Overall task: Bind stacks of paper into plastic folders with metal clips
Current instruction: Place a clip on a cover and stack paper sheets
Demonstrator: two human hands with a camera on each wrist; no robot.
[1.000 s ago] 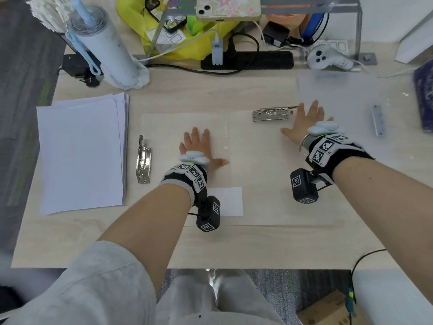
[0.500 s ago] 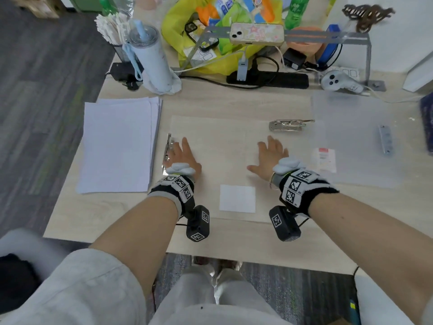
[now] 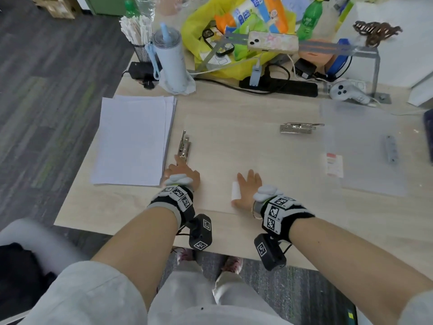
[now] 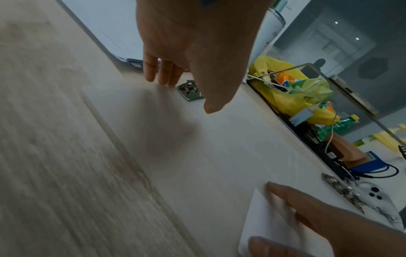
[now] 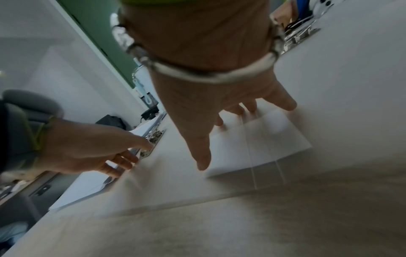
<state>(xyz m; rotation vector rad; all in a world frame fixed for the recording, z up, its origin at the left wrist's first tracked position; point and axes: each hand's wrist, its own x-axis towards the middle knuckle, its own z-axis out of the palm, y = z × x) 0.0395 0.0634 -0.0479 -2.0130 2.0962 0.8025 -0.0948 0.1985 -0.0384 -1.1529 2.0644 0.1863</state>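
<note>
An open clear plastic folder [image 3: 234,141] lies flat mid-desk. One metal clip [image 3: 184,146] sits at its left edge, another metal clip [image 3: 297,128] near its far right. A white paper stack [image 3: 133,139] lies to the left. My left hand [image 3: 181,171] rests at the folder's left edge, index fingertip touching the near end of the left clip [image 5: 153,139]. My right hand [image 3: 248,186] lies flat on the folder over a white label [image 3: 235,192], fingers spread [image 5: 241,107]. Neither hand holds anything.
A second clear folder [image 3: 365,148] with a grey clip bar [image 3: 390,151] and red-white label [image 3: 334,164] lies at right. Along the back stand a tumbler [image 3: 169,62], a power strip [image 3: 278,86], a yellow bag [image 3: 234,43], and a white controller [image 3: 346,92].
Both hands drew back toward the near edge. The left went left to the clip; the right left the far clip area and settled on the white label.
</note>
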